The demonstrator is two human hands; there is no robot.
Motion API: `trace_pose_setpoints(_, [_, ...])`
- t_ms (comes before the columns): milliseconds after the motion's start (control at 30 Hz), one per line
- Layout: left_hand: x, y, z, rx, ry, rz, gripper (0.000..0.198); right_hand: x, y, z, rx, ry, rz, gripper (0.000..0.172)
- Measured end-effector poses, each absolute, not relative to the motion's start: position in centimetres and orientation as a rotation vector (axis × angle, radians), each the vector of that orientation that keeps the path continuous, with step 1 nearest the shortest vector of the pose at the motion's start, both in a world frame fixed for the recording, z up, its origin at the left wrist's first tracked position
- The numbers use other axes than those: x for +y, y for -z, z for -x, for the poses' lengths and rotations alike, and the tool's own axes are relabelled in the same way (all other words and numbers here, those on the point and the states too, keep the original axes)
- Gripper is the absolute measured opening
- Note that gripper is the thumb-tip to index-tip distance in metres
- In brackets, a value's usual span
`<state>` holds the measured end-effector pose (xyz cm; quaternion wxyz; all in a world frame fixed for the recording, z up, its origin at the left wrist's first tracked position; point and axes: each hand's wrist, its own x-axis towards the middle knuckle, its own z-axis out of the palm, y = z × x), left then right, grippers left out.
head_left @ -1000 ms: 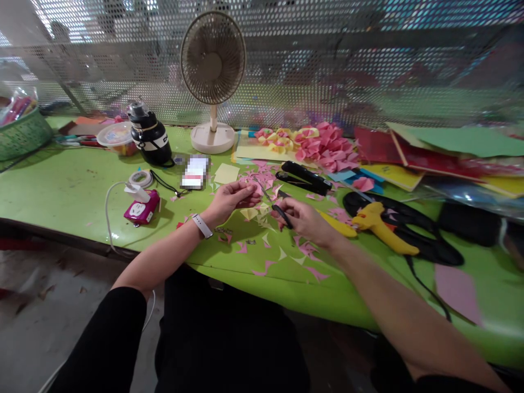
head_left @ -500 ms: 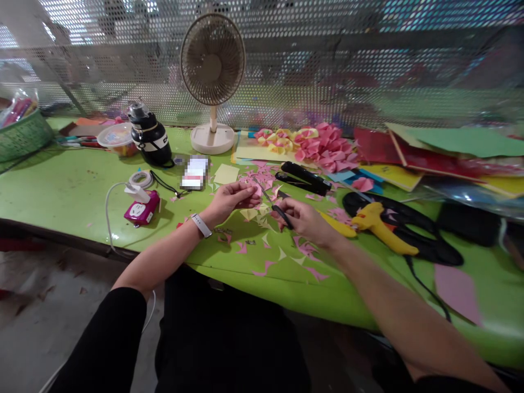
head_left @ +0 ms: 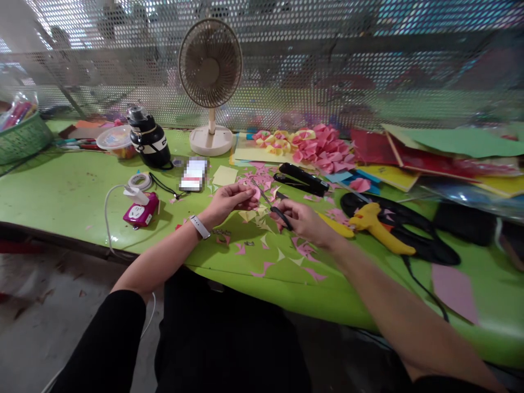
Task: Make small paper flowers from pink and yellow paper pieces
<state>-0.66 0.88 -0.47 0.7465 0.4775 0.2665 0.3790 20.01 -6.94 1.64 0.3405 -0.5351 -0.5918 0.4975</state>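
My left hand (head_left: 232, 203), with a pale watch band on its wrist, pinches a small piece of pink paper (head_left: 256, 194) between thumb and fingers. Black-handled scissors (head_left: 281, 216) are gripped in my right hand (head_left: 301, 218), their blades pointing up and left beside the pink piece. Whether the blades touch the paper I cannot tell. Under and around both hands lie pink paper scraps (head_left: 305, 249) and pale yellow scraps (head_left: 282, 255). A black stapler (head_left: 302, 179) rests just beyond my right hand.
A yellow glue gun (head_left: 380, 229) with a cord lies on a black mat at right. Behind are pink paper petals (head_left: 325, 147), coloured sheets (head_left: 450, 142) and a fan (head_left: 210, 139). At left stand a black bottle (head_left: 149, 139), a phone (head_left: 194, 174) and a magenta power adapter (head_left: 141, 210).
The view has shifted slightly. Both hands keep nearly the same pose, with the pink paper and the scissors still held.
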Motion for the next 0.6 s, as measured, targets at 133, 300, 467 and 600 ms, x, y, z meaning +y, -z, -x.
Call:
trace_pose_setpoints(133, [0.83,0.36,0.62,0.640,-0.848,-1.051,0.031,-6.96,-1.72,-20.19,-1.536,-1.309,1.416,0.053])
trace_pose_setpoints(300, [1.00,0.47,0.63,0.634,-0.829,-1.064,0.033,-6.91,-1.61,-20.41,-1.540,-1.326,1.419,0.051])
trace_pose_setpoints(467, [1.06,0.22,0.65,0.625,-0.826,-1.054,0.031,-6.89,-1.59,-20.42,-1.540,-1.320,1.379,0.052])
trace_pose_setpoints(600, [1.32,0.08,0.86,0.613,-0.803,-1.082,0.027,-6.98,-1.81,-20.56,-1.547,-1.342,1.392,0.053])
